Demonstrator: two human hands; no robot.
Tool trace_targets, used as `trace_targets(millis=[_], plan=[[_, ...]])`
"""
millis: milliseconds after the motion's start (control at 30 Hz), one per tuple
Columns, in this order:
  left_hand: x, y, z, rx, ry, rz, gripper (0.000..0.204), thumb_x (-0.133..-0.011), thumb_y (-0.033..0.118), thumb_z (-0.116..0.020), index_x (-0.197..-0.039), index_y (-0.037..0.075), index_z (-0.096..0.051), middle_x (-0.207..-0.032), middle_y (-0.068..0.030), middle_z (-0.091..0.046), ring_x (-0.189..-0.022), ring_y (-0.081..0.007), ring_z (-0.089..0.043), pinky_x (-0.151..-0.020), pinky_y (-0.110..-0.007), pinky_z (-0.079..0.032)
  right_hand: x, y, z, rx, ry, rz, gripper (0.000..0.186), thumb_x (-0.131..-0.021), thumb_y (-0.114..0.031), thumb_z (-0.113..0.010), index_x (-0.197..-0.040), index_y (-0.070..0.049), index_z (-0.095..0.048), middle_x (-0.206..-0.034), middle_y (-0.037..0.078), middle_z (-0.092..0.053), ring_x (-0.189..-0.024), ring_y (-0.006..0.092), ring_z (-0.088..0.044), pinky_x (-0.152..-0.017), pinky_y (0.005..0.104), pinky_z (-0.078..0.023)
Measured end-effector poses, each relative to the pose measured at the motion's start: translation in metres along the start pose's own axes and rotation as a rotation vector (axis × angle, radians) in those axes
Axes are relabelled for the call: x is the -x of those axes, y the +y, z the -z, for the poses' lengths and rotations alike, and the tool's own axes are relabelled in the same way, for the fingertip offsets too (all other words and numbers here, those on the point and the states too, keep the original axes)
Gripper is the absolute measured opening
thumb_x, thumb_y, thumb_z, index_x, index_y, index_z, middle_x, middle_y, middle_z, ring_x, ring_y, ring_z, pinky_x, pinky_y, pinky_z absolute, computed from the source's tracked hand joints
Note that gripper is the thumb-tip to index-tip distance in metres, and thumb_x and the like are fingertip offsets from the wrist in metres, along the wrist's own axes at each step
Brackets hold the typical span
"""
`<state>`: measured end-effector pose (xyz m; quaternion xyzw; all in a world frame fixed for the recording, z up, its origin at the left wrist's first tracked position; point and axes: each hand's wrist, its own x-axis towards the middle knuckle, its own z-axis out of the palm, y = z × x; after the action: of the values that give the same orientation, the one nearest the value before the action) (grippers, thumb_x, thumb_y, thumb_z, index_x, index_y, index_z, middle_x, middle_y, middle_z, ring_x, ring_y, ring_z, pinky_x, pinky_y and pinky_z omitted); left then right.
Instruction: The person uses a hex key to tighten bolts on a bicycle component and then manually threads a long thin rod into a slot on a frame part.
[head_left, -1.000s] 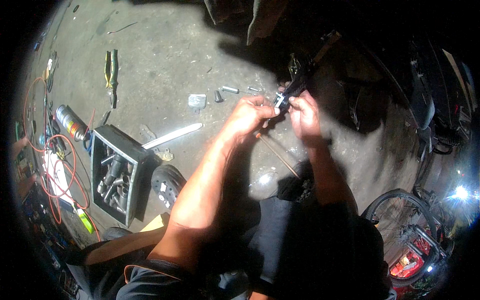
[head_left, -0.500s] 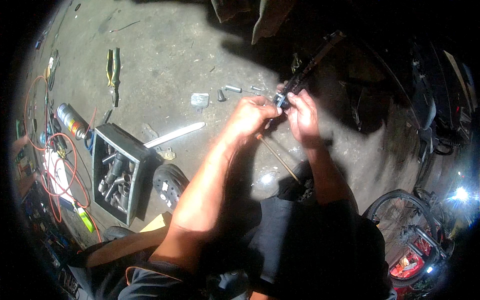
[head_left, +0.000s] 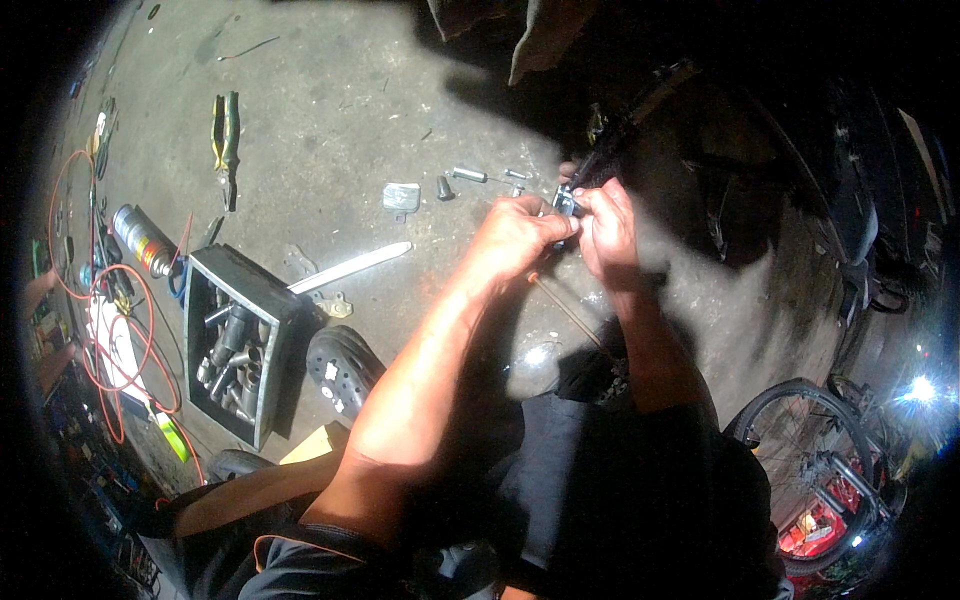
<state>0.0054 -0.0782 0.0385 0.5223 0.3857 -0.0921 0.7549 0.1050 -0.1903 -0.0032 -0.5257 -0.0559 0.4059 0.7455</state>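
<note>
A small shiny metal part point(head_left: 566, 202) sits between my two hands, at the near end of a long dark piece point(head_left: 606, 150) that runs up and right into shadow. My left hand point(head_left: 522, 236) pinches the part from the left with thumb and fingers. From the right, my right hand point(head_left: 608, 232) grips the same part, its fingers bent round it. Fingers and shadow hide much of its shape. Below the left hand lies a thin rod point(head_left: 572, 314) with an orange end. Loose metal pieces lie to the left: a flat plate point(head_left: 402, 197), a bolt point(head_left: 445, 188) and a cylindrical pin point(head_left: 469, 175).
On the concrete floor at left are pliers point(head_left: 226, 150), a spray can point(head_left: 143, 241), an orange cord point(head_left: 146, 345) and a metal box point(head_left: 262, 405) of sockets. A pale flat strip point(head_left: 355, 267) leans by the box. A bicycle wheel point(head_left: 740, 425) stands at lower right.
My left hand has shifted slightly right. The small metal part has turned a little and shows more of its bright face. Both hands keep hold of it.
</note>
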Motion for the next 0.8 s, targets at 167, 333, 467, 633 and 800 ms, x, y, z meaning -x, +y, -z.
trace_targets(millis=[167,333,467,633,800], plan=[[0.003,0.017,0.018,-0.039,0.007,0.043,0.027,-0.075,0.026,-0.07,-0.083,0.001,-0.064,-0.07,-0.0036,-0.061,-0.062,-0.0113,-0.054,-0.055,-0.025,-0.041,-0.001,-0.006,-0.002,-0.058,0.057,-0.049,0.025,-0.083,-0.003,-0.043,-0.105,0.003,-0.051,-0.091,0.007,-0.057,-0.081,0.0127,-0.053,-0.073,0.0256,-0.044],[-0.001,0.022,0.074,0.113,0.307,-0.175,0.02,-0.077,0.02,-0.067,-0.081,0.001,-0.062,-0.06,-0.0024,-0.055,-0.045,-0.0091,-0.046,-0.04,-0.023,-0.033,0.0,-0.01,-0.006,-0.093,0.103,-0.034,0.022,-0.083,-0.005,-0.043,-0.101,0.004,-0.051,-0.101,0.013,-0.058,-0.085,0.0163,-0.056,-0.078,0.028,-0.046],[0.001,0.035,0.088,0.305,0.633,-0.289,0.017,-0.079,0.017,-0.065,-0.077,0.002,-0.058,-0.059,-0.0005,-0.047,-0.044,-0.0088,-0.041,-0.037,-0.025,-0.031,0.001,-0.012,-0.007,-0.138,0.105,-0.063,0.02,-0.082,-0.004,-0.042,-0.098,0.005,-0.05,-0.104,0.016,-0.058,-0.09,0.0185,-0.056,-0.081,0.031,-0.047],[0.009,0.039,0.089,0.258,0.696,-0.407,0.015,-0.08,0.016,-0.064,-0.075,0.003,-0.057,-0.058,0.0017,-0.046,-0.046,-0.0069,-0.039,-0.039,-0.024,-0.03,0.003,-0.013,-0.009,-0.221,0.019,-0.105,0.019,-0.082,-0.002,-0.039,-0.096,0.005,-0.049,-0.111,0.019,-0.054,-0.098,0.0219,-0.055,-0.085,0.035,-0.046],[0.008,0.041,0.096,-0.035,0.801,-0.452,0.019,-0.08,0.016,-0.062,-0.079,-0.003,-0.06,-0.06,-0.0043,-0.054,-0.055,-0.0123,-0.049,-0.053,-0.028,-0.041,0.004,-0.009,-0.005,0.093,-0.028,0.007,0.02,-0.083,-0.003,-0.037,-0.098,0.006,-0.047,-0.112,0.019,-0.053,-0.099,0.0234,-0.054,-0.087,0.0374,-0.045]])
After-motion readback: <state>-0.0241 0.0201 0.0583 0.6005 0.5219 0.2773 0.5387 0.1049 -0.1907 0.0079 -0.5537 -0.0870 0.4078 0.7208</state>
